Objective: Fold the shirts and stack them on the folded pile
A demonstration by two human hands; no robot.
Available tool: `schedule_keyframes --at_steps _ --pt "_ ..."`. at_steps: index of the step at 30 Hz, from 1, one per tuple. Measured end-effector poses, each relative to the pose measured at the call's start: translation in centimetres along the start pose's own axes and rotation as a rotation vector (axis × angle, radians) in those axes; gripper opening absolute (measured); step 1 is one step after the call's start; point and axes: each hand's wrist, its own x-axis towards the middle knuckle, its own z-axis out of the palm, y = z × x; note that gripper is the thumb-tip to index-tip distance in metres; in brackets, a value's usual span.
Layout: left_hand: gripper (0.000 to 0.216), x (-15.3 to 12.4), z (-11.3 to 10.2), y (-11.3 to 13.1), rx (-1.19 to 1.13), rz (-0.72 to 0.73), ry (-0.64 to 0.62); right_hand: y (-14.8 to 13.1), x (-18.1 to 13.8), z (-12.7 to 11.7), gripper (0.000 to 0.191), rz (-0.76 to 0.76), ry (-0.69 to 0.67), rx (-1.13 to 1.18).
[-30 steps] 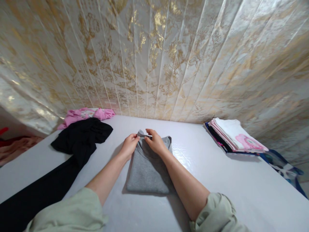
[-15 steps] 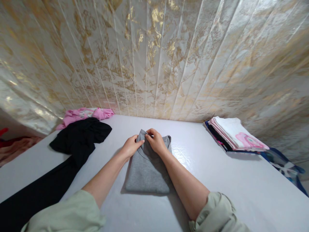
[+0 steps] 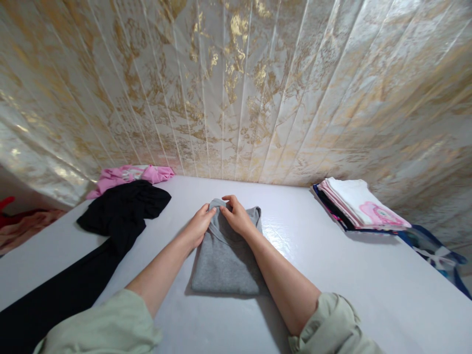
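A grey shirt (image 3: 228, 270), folded into a compact rectangle, lies on the white table (image 3: 313, 295) in front of me, its collar at the far end. My left hand (image 3: 199, 223) pinches the far left corner beside the neckline, thumb on top and fingers underneath. Close beside it, my right hand (image 3: 236, 215) grips the cloth at the collar, its thumb pressed on the fabric and its index finger a little raised. The undersides of both grips are hidden by cloth and hands.
Left of me a crumpled black garment (image 3: 121, 211) trails towards the near edge, a pink garment (image 3: 136, 173) behind it. Folded clothes (image 3: 359, 201) are stacked at the back right, near a blue patterned item (image 3: 438, 253). A gold-patterned curtain (image 3: 236, 98) hangs behind the table.
The raised collar corner has been pressed lower and rounder. My left hand has turned slightly, and my right fingers have loosened and lifted a little at the collar.
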Motion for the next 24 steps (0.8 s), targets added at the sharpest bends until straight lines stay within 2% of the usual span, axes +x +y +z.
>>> schedule_keyframes --at_steps 7,11,14,17,21,24 --pt "0.030 0.2 -0.3 -0.1 0.019 -0.004 0.010 -0.5 -0.1 -0.1 0.038 0.053 -0.051 -0.123" --pt "0.034 0.3 -0.1 -0.3 0.040 -0.012 0.007 -0.2 0.1 -0.1 0.036 0.050 -0.009 -0.096" --pt "0.033 0.4 -0.2 -0.4 0.265 -0.012 0.061 0.0 0.1 0.0 0.039 0.036 0.020 -0.122" --pt "0.039 0.8 -0.9 -0.5 0.526 0.004 0.166 -0.2 0.0 0.4 0.041 0.017 0.017 -0.270" --pt "0.037 1.2 -1.9 -0.3 0.747 0.032 0.249 -0.6 -0.1 0.8 0.035 0.030 -0.056 -0.474" --pt "0.029 1.0 -2.3 0.0 0.909 0.067 0.252 -1.2 0.2 0.7 0.035 0.045 -0.108 -0.545"
